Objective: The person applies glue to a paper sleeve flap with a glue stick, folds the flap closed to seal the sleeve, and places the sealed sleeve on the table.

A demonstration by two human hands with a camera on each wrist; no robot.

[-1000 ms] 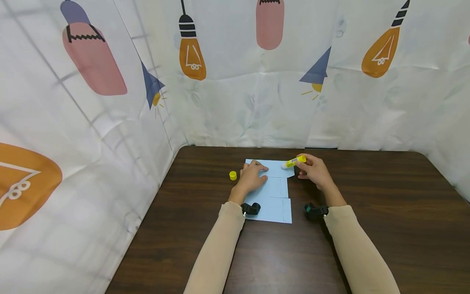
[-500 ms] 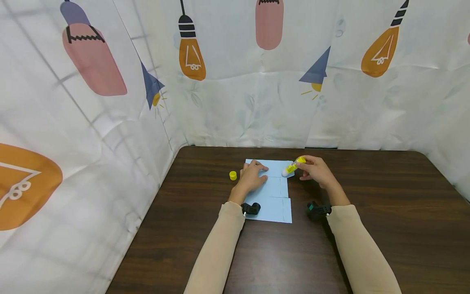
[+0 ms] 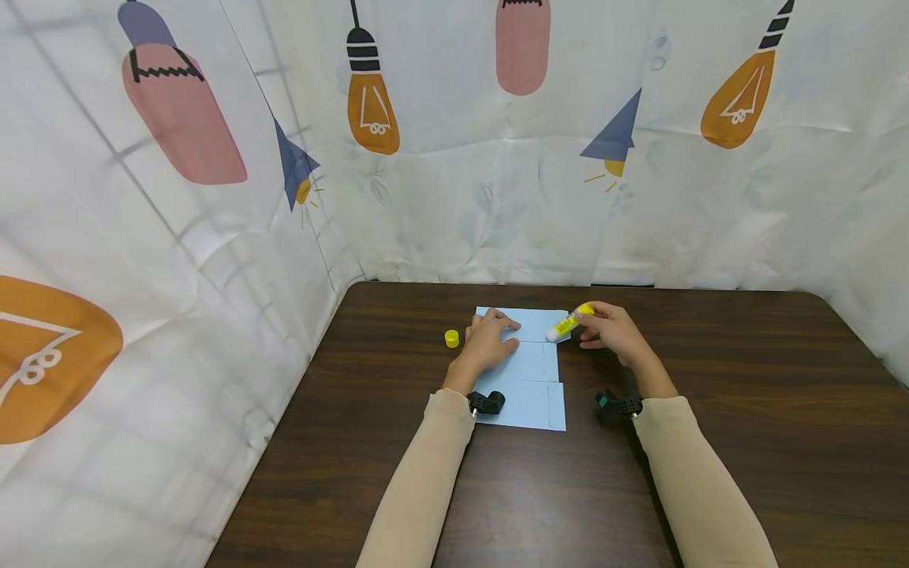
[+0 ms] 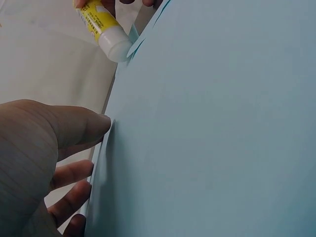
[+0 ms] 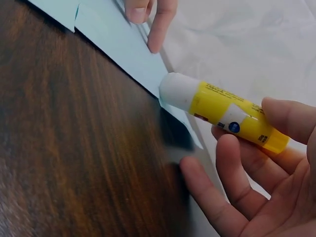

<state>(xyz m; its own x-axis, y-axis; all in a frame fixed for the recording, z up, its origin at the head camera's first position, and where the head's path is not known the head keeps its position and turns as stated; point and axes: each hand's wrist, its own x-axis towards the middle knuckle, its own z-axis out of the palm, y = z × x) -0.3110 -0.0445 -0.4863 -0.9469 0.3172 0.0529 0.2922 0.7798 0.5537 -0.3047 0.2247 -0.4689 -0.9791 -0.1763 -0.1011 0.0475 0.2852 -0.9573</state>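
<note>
In front of me, a person's right hand is pinching a yellow glue stick, its white end touching the right edge of a light-blue paper sheet lying on a dark wood-grain table. The left hand is resting on the sheet, fingers loosely extended, gripping nothing. A yellow cap is sitting near the sheet's left edge.

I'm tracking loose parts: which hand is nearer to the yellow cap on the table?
Left. The left hand is just right of the yellow cap, on the blue paper; the right hand, farther right, holds the glue stick.
</note>
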